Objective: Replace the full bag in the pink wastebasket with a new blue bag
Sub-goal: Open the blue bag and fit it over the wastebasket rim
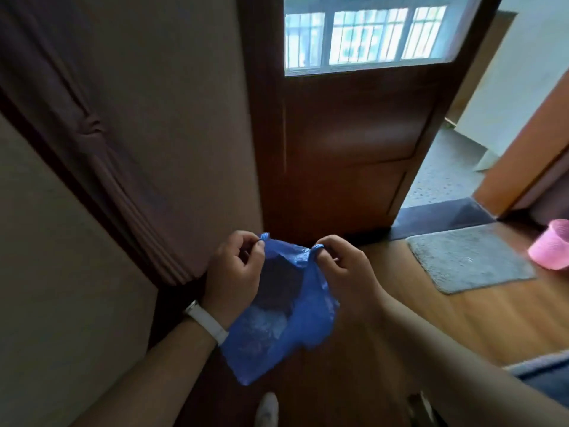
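A blue plastic bag (286, 315) hangs in front of me above the wooden floor, its mouth spread between both hands. My left hand (235, 272) pinches the bag's left top edge. My right hand (341, 272) pinches the right top edge. Something pale shows through the plastic low in the bag. The pink wastebasket (551, 246) stands on the floor at the far right edge, partly cut off by the frame, well apart from both hands.
A dark wooden door (345, 143) with a window stands open straight ahead. A grey mat (468, 260) lies by the threshold between me and the wastebasket. A brown curtain (101, 155) hangs along the wall at left. My shoes show at the bottom.
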